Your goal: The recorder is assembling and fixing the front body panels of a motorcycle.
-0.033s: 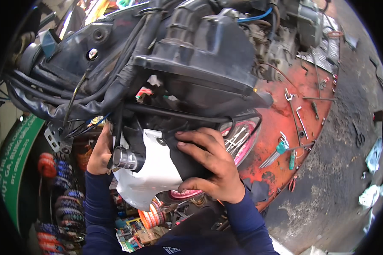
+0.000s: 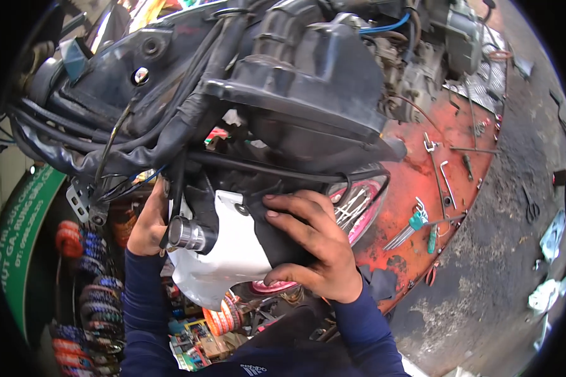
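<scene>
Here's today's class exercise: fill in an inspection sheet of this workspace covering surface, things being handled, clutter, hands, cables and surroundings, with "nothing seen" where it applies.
Surface: red platform, stained, tools lying on it.
Things being handled: white panel against a dark part; silver-ended cylinder at the panel's left.
Clutter: hex key set in a green holder and L-shaped key on the platform; scissors on the grey floor.
Hands: right hand spread over the dark part; left hand left of the panel, partly hidden; firmness of grip cannot be told.
Cables: wrapped black bundle above the left hand; blue wire near the top.
Surroundings: green sign and ring-shaped coils at left.
</scene>
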Available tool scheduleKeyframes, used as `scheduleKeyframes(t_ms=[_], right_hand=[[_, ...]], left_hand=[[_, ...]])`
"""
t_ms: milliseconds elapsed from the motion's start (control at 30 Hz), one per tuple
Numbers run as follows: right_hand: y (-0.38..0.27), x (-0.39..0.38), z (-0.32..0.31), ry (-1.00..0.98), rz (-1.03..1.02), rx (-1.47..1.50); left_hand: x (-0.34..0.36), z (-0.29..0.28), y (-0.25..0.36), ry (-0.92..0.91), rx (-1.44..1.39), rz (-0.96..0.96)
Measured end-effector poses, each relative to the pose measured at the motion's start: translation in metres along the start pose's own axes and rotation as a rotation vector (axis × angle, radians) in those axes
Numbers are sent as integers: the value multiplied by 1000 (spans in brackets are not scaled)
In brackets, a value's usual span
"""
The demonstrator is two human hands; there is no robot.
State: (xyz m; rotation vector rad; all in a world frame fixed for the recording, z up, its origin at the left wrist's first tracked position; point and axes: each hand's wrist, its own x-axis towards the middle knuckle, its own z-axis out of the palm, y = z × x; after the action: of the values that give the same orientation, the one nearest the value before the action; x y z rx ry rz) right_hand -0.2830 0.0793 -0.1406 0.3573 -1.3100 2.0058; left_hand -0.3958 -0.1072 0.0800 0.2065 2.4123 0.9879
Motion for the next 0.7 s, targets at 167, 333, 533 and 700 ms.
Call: scheduleKeyframes(t_ms=[167,333,533,700], right_hand=[[-26,14,14,29,8,-124],[-39,49,54,269,-52,-374],[-34,46,67,432,-91,-589],[-55,36,94,772,291,-432]], left_hand=[[9,1,-2,-12,125,55],[30,-10,-26,-139,-53,288],[54,9,-35,-358,-600,374],[94,-4,-64,-628,-852,416]])
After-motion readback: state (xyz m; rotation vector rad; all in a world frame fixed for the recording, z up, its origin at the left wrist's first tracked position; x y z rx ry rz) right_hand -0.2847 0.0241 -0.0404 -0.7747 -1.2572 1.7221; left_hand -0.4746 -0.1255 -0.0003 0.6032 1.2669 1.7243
